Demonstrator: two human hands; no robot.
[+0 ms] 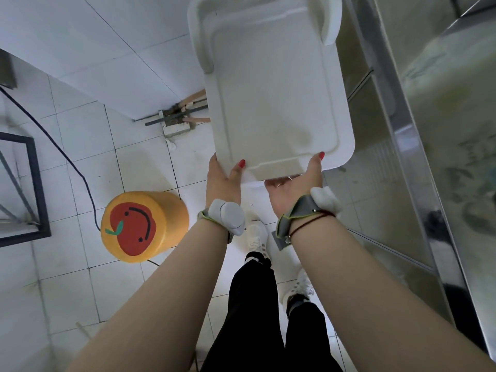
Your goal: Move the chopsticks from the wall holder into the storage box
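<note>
We've got the white storage box (271, 84) up in the air at the top centre of the frame, held out over the tiled floor (80, 146). Our left hand (224, 181) grips its near edge, thumb on top, fingers clamped underneath; our right hand (298, 183) grips the near right corner the same way. Both wrists carry white strapped devices. Lower left stands a yellow stool (142, 226) with a red apple face. On the right runs a steel tabletop (434, 189).

The scene is viewed from head height, steeply downward, with the tiled floor (88, 167) at nine o'clock, close to raised forearms.
</note>
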